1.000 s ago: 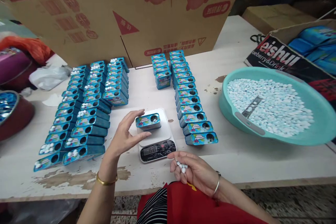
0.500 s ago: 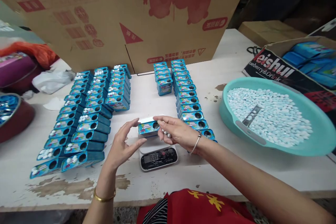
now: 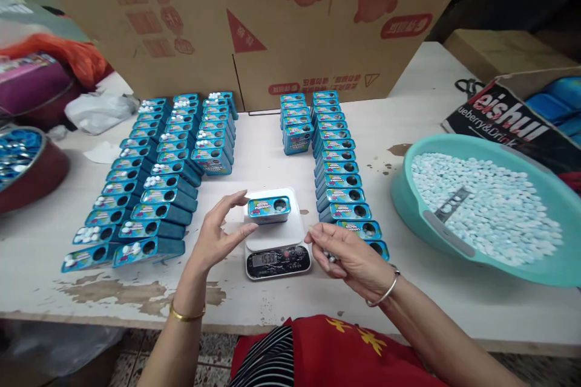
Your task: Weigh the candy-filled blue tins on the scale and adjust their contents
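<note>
A small blue tin lies flat on the white plate of a kitchen scale, near the middle of the desk, its round opening facing up. The scale's dark front panel shows lit digits, too small to read surely.

The left hand hovers just left of the tin with fingers spread and curved, thumb and forefinger apart, not touching it and holding nothing. The right hand rests just right of the scale, fingers curled loosely together around a few small white tablets, which peek out under the fingertips.

To the left, 3 rows of matching blue tins lie side by side, many with white tablets heaped on their lids. To the right of the scale, 2 more rows of tins run back toward a large cardboard box that stands at the far edge of the desk. A turquoise basin full of pale tablets sits well to the right, with a metal scoop lying in it. A red bowl of blue pieces sits at the far left.
</note>
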{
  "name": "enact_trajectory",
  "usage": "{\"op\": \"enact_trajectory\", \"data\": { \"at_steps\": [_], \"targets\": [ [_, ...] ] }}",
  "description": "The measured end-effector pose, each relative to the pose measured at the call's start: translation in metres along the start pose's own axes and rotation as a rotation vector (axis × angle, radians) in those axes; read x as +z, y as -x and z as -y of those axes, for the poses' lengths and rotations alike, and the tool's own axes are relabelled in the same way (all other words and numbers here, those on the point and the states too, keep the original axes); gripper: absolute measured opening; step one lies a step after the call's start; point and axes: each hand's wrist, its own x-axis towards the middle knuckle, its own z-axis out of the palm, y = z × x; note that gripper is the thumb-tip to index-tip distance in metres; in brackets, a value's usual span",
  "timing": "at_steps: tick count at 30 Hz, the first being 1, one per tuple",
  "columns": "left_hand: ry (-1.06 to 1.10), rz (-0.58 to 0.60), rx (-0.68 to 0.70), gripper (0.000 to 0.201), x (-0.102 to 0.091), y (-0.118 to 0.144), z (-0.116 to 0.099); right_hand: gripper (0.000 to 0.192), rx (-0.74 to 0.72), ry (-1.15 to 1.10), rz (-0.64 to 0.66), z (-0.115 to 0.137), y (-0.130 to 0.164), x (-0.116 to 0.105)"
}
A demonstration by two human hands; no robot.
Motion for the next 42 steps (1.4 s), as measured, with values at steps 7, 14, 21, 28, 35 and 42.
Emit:
{"op": "enact_trajectory", "data": {
  "at_steps": [7, 14, 21, 28, 35, 42],
  "targets": [
    [-0.022, 0.013, 0.099, 0.034, 0.012, -0.005, 0.0, 0.033, 0.015, -0.01, -0.003, -0.007, 0.003, 0.004],
    [0.142, -0.088, -0.003, 0.062, 0.0, 0.003, 0.009, 0.03, 0.012, -0.07, -0.01, -0.008, 0.0, 0.004],
    [0.232, -0.236, -0.032, 0.041, -0.01, 0.01, 0.022, 0.027, 0.014, -0.152, -0.069, -0.005, 0.003, 0.004],
    [0.262, -0.253, -0.049, 0.041, -0.008, 0.015, 0.028, 0.025, -0.003, -0.114, -0.082, -0.008, 0.0, 0.003],
    [0.263, -0.243, -0.078, 0.039, -0.007, 0.017, 0.029, 0.03, -0.006, -0.064, -0.085, -0.008, 0.0, 0.004],
    [0.188, -0.151, -0.077, 0.043, -0.004, 0.017, 0.019, 0.033, -0.009, -0.049, -0.079, -0.005, -0.002, 0.009]
  ]
}}
